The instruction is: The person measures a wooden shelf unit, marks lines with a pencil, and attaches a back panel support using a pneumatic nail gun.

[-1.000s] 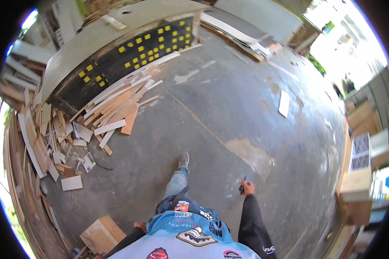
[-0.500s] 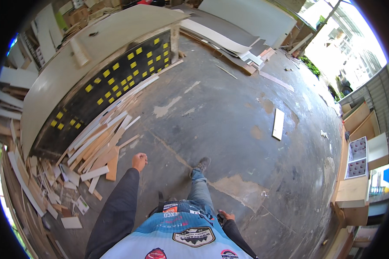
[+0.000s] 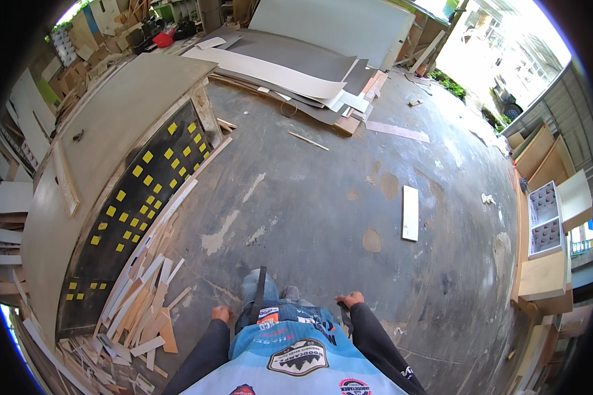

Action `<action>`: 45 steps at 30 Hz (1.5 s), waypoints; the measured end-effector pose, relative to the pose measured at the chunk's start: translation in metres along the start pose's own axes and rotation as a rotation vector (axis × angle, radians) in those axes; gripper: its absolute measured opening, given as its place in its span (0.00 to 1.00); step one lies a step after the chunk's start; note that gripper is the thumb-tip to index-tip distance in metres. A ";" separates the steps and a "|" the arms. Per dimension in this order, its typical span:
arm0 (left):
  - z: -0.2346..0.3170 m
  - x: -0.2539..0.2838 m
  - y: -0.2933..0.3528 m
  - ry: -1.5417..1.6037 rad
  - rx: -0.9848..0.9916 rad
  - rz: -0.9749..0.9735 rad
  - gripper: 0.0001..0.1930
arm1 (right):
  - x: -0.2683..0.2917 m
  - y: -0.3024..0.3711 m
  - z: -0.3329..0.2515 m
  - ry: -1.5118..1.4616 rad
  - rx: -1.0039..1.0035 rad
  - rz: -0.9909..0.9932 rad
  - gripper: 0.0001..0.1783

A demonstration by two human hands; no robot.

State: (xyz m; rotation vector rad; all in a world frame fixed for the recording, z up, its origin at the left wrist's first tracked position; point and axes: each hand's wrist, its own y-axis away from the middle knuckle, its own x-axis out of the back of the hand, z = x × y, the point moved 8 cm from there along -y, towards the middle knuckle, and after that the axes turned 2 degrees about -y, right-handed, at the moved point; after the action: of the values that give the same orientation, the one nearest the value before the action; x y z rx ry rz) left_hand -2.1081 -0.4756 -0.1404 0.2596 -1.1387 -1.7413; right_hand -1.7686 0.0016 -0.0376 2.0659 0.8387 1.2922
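My left hand [image 3: 222, 314] hangs low by my left side, its fingers loosely curled with nothing visible in them. On the other side, my right hand [image 3: 350, 299] is closed in front of my body. Something dark shows at its fingers, too small to name. A black strap [image 3: 261, 289] dangles over my left leg between the two hands. To the left of my left hand lies a pile of wood offcuts [image 3: 138, 309], apart from it.
A large workbench [image 3: 112, 138] with yellow squares on its dark side stands at left. Stacked sheets [image 3: 277, 69] lie ahead. A white board [image 3: 410, 212] rests on the concrete floor [image 3: 296, 217]. Wooden boxes and a drawer unit [image 3: 545, 217] line the right side.
The view has moved forward and turned, so the workbench and offcuts sit lower and farther left. My left hand has swung back toward my body, and my right hand has come forward.
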 end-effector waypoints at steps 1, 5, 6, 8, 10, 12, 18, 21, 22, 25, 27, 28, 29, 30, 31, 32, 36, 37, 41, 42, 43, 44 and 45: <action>0.010 -0.021 0.004 -0.062 0.020 -0.085 0.08 | 0.026 -0.021 -0.019 -0.020 0.006 0.060 0.24; 0.070 -0.064 -0.011 -1.316 -0.756 -0.249 0.10 | 0.060 -0.106 -0.119 -0.133 0.087 0.201 0.25; 0.083 -0.067 -0.032 -1.329 -0.745 -0.227 0.10 | 0.065 -0.124 -0.144 -0.174 0.108 0.230 0.26; 0.111 -0.078 -0.075 -1.352 -0.730 -0.195 0.10 | 0.066 -0.164 -0.167 -0.143 0.132 0.278 0.24; 0.145 -0.083 -0.111 -1.383 -0.697 -0.177 0.10 | 0.059 -0.200 -0.188 -0.192 0.001 0.179 0.24; 0.214 -0.109 -0.142 -1.501 -0.680 -0.183 0.09 | 0.060 -0.230 -0.173 -0.216 -0.123 0.133 0.26; 0.481 -0.153 -0.270 -0.306 -0.322 -0.061 0.10 | 0.094 -0.321 -0.199 0.121 -0.069 0.091 0.15; 0.664 -0.220 -0.267 0.019 -0.339 -0.155 0.09 | 0.104 -0.346 -0.238 -0.353 -0.049 0.070 0.26; 0.716 -0.245 -0.268 0.014 -0.415 -0.183 0.11 | 0.106 -0.362 -0.246 -0.399 -0.050 0.071 0.25; 0.849 -0.335 -0.240 0.146 -0.515 -0.355 0.13 | 0.121 -0.423 -0.246 -0.538 -0.049 0.112 0.22; 0.893 -0.367 -0.229 0.197 -0.503 -0.429 0.15 | 0.136 -0.439 -0.309 -0.587 0.125 0.085 0.22; 0.909 -0.386 -0.222 0.213 -0.493 -0.481 0.15 | 0.151 -0.454 -0.331 -0.481 0.204 0.116 0.21; 0.921 -0.404 -0.215 0.236 -0.477 -0.534 0.15 | 0.166 -0.464 -0.348 -0.373 0.274 0.156 0.20; 0.930 -0.417 -0.212 0.239 -0.448 -0.550 0.15 | 0.179 -0.479 -0.358 -0.327 0.243 0.112 0.21; 0.934 -0.424 -0.210 0.239 -0.415 -0.558 0.15 | 0.189 -0.492 -0.374 -0.280 0.211 0.058 0.22; 0.949 -0.435 -0.209 0.238 -0.403 -0.574 0.15 | 0.204 -0.515 -0.403 -0.241 0.193 0.020 0.22; 0.990 -0.441 -0.212 0.303 -0.387 -0.558 0.15 | 0.262 -0.610 -0.478 -0.202 -0.066 0.065 0.22; 0.989 -0.426 -0.221 0.323 -0.379 -0.499 0.15 | 0.266 -0.610 -0.519 -0.246 -0.047 0.003 0.20; 1.019 -0.402 -0.244 0.424 -0.353 -0.410 0.13 | 0.287 -0.646 -0.684 -0.240 0.139 -0.202 0.16; 1.028 -0.397 -0.250 0.458 -0.351 -0.399 0.13 | 0.283 -0.657 -0.727 -0.250 0.232 -0.261 0.16; 1.035 -0.389 -0.255 0.487 -0.352 -0.361 0.13 | 0.278 -0.654 -0.778 -0.233 0.330 -0.254 0.16; 1.040 -0.381 -0.263 0.511 -0.340 -0.339 0.13 | 0.272 -0.642 -0.831 -0.217 0.432 -0.251 0.17; 1.048 -0.376 -0.271 0.535 -0.332 -0.327 0.13 | 0.263 -0.635 -0.876 -0.236 0.479 -0.318 0.19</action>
State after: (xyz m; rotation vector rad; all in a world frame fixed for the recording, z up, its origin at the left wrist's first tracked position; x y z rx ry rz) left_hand -2.7494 0.4464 0.0882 0.6876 -0.4285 -1.9479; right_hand -2.6160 0.7230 -0.0178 2.2582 1.3991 0.7062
